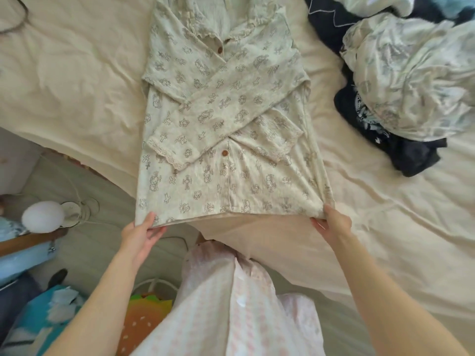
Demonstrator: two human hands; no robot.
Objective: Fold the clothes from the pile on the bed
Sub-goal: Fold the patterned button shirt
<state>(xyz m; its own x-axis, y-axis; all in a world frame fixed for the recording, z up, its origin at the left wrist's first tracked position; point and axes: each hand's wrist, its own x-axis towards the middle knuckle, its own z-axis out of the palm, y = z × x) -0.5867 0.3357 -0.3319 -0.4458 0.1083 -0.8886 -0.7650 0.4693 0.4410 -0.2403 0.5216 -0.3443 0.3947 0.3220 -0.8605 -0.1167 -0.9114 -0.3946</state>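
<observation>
A pale printed nightdress [226,176] with brown buttons lies flat along the cream bed [77,80], collar at the far end, both lace-cuffed sleeves crossed over its front. My left hand [140,233] pinches the hem's near left corner, thumb on top. At the near right corner, my right hand [332,222] pinches the hem, fabric bunched under the thumb. The hem hangs slightly past the bed's edge. The pile of clothes [401,80] sits on the bed at the right: crumpled white printed fabric over dark navy garments.
Left of the bed, a white round lamp [43,216] stands on the floor with cables, a fan and blue items [30,253]. A colourful bag [146,319] sits near my legs. A dark cord [15,19] lies at the bed's far left.
</observation>
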